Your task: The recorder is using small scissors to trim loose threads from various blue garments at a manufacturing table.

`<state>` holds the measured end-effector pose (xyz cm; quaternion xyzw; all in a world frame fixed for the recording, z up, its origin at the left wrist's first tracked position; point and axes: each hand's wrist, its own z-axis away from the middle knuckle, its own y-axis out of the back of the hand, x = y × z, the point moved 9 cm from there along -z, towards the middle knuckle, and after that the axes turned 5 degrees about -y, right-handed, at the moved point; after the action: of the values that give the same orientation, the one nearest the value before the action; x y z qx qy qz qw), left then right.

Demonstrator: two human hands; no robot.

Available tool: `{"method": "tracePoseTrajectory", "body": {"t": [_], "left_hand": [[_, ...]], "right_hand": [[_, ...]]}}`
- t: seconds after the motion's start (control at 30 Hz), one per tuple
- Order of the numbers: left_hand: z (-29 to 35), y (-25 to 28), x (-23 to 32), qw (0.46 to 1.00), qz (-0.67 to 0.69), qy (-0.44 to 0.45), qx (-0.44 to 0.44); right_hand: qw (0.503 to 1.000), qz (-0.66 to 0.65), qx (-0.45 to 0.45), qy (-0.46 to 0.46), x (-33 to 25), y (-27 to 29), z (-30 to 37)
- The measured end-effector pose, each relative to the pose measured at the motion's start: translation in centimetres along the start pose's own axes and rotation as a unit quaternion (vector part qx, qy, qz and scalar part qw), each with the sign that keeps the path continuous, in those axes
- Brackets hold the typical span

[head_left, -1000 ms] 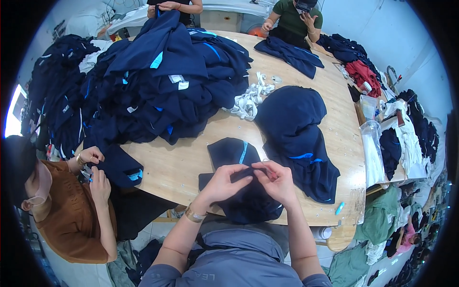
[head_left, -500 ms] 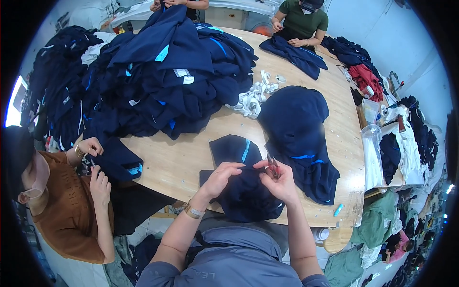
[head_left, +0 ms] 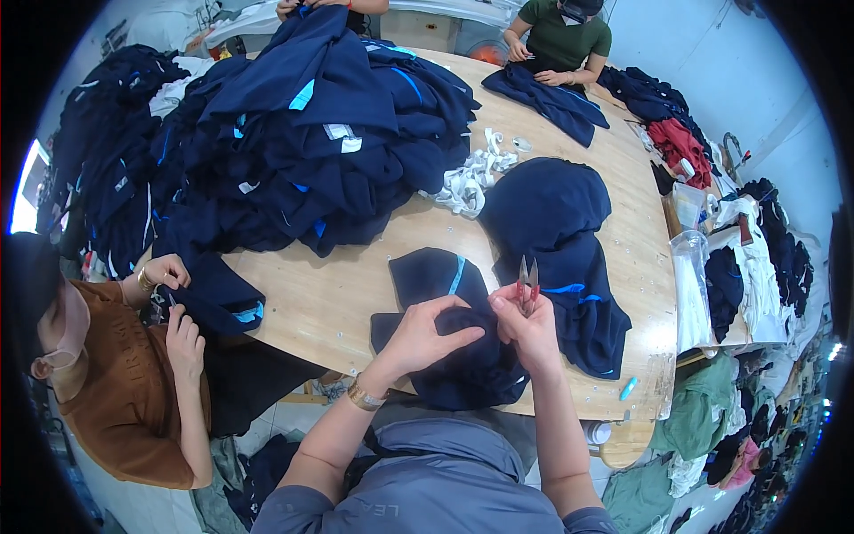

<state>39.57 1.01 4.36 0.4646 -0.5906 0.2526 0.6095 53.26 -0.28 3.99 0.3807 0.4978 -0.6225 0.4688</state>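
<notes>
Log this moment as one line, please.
Left hand: touching navy garment | Right hand: holding red-handled thread snips, blades apart | Nearby: tangled white strips on wooden table

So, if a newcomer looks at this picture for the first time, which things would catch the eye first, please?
Probably the big heap of navy garments comes first, spread over the upper left part of the wooden table. Next would be the red-handled snips in the person's right hand, just below centre, with the blades pointing up the picture. The bright red cloth toward the upper right also stands out.
</notes>
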Motion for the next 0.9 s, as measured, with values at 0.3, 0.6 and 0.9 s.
{"method": "tracePoseTrajectory", "body": {"t": [0.3,0.6,0.9], "left_hand": [[-0.1,0.4,-1.6,0.999,0.038,0.017,0.019],[-0.1,0.3,-1.5,0.996,0.086,0.022,0.022],[-0.2,0.2,-1.3,0.999,0.045,0.018,0.019]], "right_hand": [[0.99,-0.123,-0.053,0.038,-0.5,1.0,0.8],[0.828,0.513,0.048,0.223,-2.1,0.0,3.1],[0.79,0.566,0.027,0.232,-2.1,-1.3,3.3]]}}
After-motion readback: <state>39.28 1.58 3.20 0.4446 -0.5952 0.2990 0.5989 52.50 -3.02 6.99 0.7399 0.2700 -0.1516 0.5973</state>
